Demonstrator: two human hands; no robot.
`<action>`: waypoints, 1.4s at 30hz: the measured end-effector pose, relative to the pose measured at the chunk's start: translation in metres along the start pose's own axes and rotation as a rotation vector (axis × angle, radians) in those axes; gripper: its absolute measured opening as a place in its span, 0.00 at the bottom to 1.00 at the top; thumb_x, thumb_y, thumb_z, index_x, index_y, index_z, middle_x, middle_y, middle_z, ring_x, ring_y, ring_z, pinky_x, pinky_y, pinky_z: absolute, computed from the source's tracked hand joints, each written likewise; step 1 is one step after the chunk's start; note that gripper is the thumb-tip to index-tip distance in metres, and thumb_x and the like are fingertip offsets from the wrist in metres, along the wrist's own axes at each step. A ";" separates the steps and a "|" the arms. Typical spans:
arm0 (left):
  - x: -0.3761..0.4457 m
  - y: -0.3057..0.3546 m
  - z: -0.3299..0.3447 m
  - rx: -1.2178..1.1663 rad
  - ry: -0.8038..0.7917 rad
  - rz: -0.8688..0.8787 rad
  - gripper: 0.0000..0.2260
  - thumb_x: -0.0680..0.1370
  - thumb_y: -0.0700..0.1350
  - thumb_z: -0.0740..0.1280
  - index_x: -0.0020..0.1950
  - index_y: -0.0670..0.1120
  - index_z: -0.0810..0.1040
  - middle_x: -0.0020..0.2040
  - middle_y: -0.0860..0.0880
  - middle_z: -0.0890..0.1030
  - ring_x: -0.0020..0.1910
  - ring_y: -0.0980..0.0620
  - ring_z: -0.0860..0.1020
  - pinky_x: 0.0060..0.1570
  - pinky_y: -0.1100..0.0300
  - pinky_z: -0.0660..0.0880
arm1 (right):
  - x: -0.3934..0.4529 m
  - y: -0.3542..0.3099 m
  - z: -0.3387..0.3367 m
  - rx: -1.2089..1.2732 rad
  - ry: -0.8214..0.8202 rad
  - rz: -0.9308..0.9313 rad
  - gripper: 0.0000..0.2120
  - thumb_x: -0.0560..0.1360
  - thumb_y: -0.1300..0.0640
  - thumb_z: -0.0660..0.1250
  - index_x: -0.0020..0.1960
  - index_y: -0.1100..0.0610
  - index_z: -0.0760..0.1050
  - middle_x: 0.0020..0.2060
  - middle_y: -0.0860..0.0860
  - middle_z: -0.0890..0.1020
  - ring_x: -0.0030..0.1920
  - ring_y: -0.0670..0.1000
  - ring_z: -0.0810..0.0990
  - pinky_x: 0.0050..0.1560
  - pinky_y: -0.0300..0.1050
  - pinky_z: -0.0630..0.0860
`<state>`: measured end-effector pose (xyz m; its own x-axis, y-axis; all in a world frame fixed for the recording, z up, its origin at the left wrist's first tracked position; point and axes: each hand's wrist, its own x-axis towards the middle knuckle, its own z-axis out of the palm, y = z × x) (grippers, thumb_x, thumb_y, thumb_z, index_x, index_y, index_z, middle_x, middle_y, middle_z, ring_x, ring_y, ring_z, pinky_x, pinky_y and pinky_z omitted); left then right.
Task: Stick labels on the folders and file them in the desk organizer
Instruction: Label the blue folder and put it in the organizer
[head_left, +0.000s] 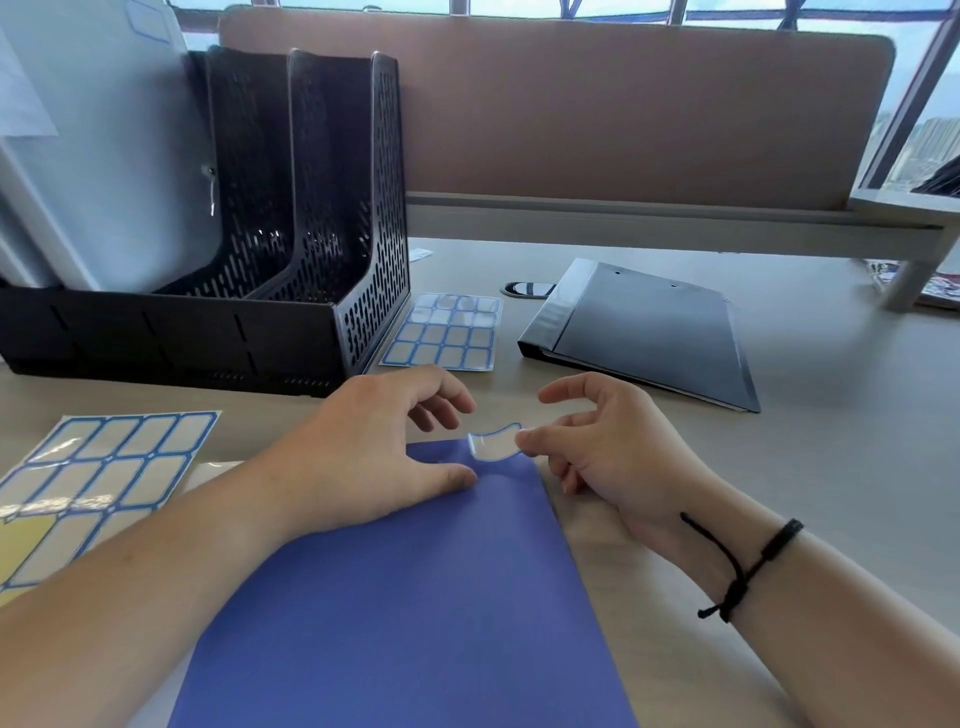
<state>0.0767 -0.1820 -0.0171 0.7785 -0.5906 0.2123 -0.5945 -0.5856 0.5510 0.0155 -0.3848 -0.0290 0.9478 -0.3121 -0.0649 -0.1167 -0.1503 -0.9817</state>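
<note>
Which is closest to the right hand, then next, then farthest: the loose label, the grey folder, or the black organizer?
From the right hand:
1. Loose label, pinched at its fingertips over the blue folder.
2. Grey folder, lying flat just beyond the hand.
3. Black organizer, far across on the left.

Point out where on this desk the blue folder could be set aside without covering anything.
Free: the bare desk right of the right hand, in front of the black binder. Crowded: the left, with the organizer and both label sheets, near and far. The blue folder fills the near middle.
</note>
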 end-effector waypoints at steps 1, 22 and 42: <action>0.000 0.000 0.000 0.010 -0.004 0.005 0.18 0.67 0.55 0.78 0.54 0.62 0.77 0.50 0.63 0.81 0.53 0.65 0.77 0.53 0.68 0.72 | -0.001 -0.001 0.000 -0.014 -0.004 -0.003 0.18 0.69 0.64 0.77 0.55 0.54 0.76 0.30 0.50 0.80 0.23 0.46 0.72 0.26 0.38 0.70; 0.000 -0.003 -0.001 0.082 -0.046 0.068 0.09 0.68 0.61 0.74 0.46 0.62 0.85 0.48 0.64 0.81 0.51 0.62 0.78 0.52 0.61 0.76 | -0.001 0.000 0.003 -0.175 0.024 -0.040 0.16 0.70 0.63 0.76 0.53 0.54 0.75 0.36 0.54 0.84 0.23 0.47 0.75 0.26 0.39 0.74; -0.002 0.004 -0.001 -0.040 0.133 0.077 0.03 0.71 0.56 0.75 0.40 0.59 0.84 0.41 0.60 0.82 0.38 0.53 0.76 0.36 0.63 0.72 | -0.010 -0.006 0.006 -0.183 -0.005 -0.061 0.14 0.75 0.42 0.70 0.44 0.52 0.84 0.22 0.41 0.74 0.23 0.42 0.69 0.32 0.40 0.67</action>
<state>0.0730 -0.1827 -0.0140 0.7525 -0.5526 0.3582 -0.6467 -0.5174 0.5605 0.0083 -0.3745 -0.0232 0.9563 -0.2922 -0.0078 -0.1105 -0.3368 -0.9350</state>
